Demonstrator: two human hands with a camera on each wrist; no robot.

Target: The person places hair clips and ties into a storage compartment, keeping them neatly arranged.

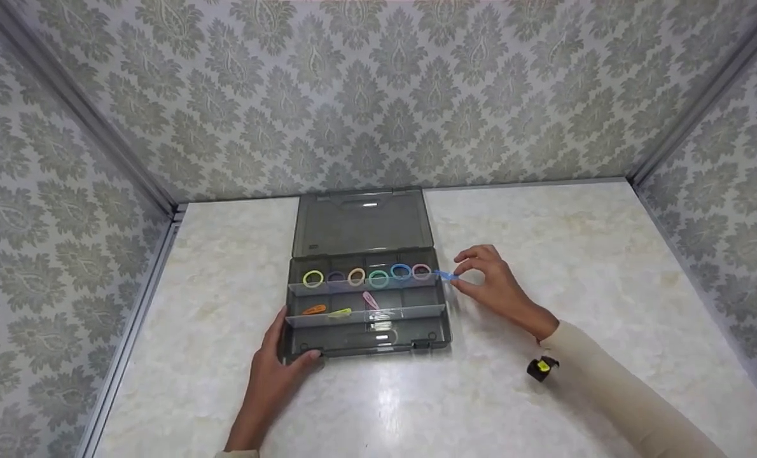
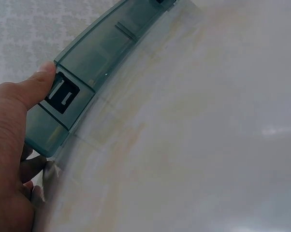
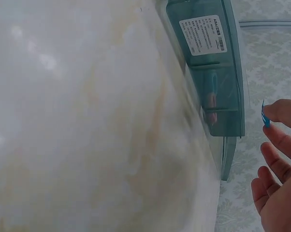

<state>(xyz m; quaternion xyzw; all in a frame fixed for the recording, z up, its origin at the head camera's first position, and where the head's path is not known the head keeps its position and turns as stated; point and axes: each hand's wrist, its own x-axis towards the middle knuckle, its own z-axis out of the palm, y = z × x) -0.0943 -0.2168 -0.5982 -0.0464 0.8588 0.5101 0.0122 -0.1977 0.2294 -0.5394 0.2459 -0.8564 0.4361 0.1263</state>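
A smoky grey plastic organizer box (image 1: 368, 336) lies with its lid (image 1: 363, 222) folded back on the table. Several coloured hair ties, among them a yellow hair tie (image 1: 313, 270), sit in its back row. In the middle row are an orange hair clip (image 1: 315, 310), a yellow-green hair clip (image 1: 340, 313) and a pink hair clip (image 1: 370, 300). My left hand (image 1: 274, 372) grips the box's front left corner, thumb on the front wall. Just beyond the box's right side, my right hand (image 1: 496, 283) pinches a blue hair clip (image 3: 265, 116) between thumb and forefinger.
A black strap piece with a yellow-green part (image 1: 542, 367) is at the right wrist, by the sleeve. A white label (image 3: 203, 35) is stuck on the box's side wall. Patterned wall panels (image 1: 366, 95) enclose the marbled table (image 1: 569, 254) at the back and sides.
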